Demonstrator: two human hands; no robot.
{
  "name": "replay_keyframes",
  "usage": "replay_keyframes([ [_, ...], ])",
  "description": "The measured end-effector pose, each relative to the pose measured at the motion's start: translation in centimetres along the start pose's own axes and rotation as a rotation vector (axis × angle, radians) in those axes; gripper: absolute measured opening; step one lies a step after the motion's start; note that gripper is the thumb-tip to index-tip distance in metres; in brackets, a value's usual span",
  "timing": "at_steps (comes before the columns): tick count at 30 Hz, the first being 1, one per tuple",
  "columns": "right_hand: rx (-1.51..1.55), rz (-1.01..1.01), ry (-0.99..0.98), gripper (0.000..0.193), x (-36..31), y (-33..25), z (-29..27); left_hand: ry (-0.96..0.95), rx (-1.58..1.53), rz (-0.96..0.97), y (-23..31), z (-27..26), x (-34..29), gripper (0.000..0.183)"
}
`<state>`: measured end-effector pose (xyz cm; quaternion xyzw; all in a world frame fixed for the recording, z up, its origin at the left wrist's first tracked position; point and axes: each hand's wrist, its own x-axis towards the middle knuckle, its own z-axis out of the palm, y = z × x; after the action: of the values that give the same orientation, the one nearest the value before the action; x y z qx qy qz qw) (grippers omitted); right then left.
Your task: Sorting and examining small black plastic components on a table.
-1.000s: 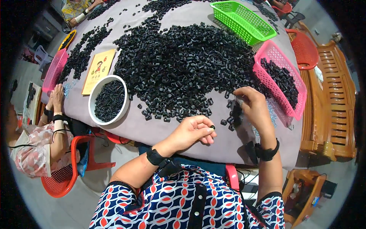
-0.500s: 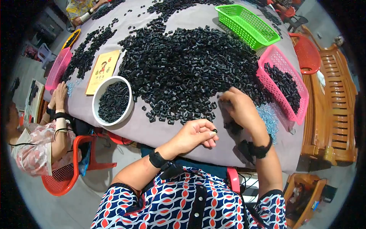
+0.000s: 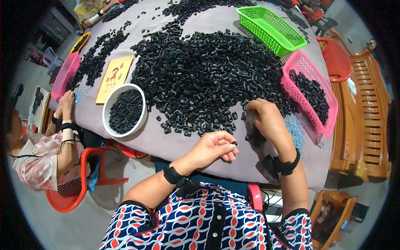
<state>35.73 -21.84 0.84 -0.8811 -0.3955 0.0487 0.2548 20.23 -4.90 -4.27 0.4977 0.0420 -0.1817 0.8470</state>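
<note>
The left hand [image 3: 214,146] is resting low over the near side of the worktop [image 3: 171,146], palm turned partly up, and its thumb and fingers are closing on a small black part [image 3: 234,143] that is showing at the tips. The right hand [image 3: 266,118] is hanging over the near right edge of a wide heap of black clips [image 3: 204,75], its fingers bending downward; whether they are gripping anything, one cannot tell. A few loose clips are lying just beneath that hand, partly in its shadow.

Left of the heap, a white bowl [image 3: 106,112] is holding many slim black pieces, and a yellow booklet [image 3: 113,81] is lying flat just beyond it. To the right, a pink basket [image 3: 310,68] is carrying more black parts, while a green basket [image 3: 271,33] is standing farther off, on the far right of the heap. Between the right hand and the pink basket, a patch of pale blue bits [image 3: 295,129] is spreading on the cloth. At the left edge, a co-worker [image 3: 46,160] is sitting in a red chair [image 3: 68,196], hands together at the worktop's rim.
</note>
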Motion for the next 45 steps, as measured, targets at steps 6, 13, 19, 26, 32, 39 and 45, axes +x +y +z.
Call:
replay_keyframes([
  [6,-0.061,-0.101,-0.087,0.024,0.2,-0.6,1.3,-0.012,0.01,0.011,-0.2,-0.3,0.0,0.014],
  [13,-0.11,-0.049,-0.021,0.018,-0.8,-1.4,1.9,-0.018,0.018,0.024,-1.0,-0.4,0.1,0.018],
  [19,-0.048,-0.012,-0.007,0.015,-1.1,-1.9,1.4,-0.032,0.009,0.015,-0.8,-0.4,0.2,0.016],
  [26,0.67,0.103,-0.038,0.023,-3.7,-2.1,0.7,0.027,-0.006,0.018,0.3,0.2,0.2,0.016],
  [32,0.67,0.157,0.025,0.016,-5.1,-3.9,0.1,0.052,0.066,0.065,1.1,0.7,0.8,0.016],
  [39,0.442,0.041,-0.006,0.025,-5.4,-5.0,-0.1,0.076,0.105,0.053,0.6,0.2,0.4,0.016],
  [45,0.298,-0.092,0.072,0.031,-5.2,-6.0,-0.7,0.1,0.106,0.065,1.2,1.0,0.2,0.015],
])
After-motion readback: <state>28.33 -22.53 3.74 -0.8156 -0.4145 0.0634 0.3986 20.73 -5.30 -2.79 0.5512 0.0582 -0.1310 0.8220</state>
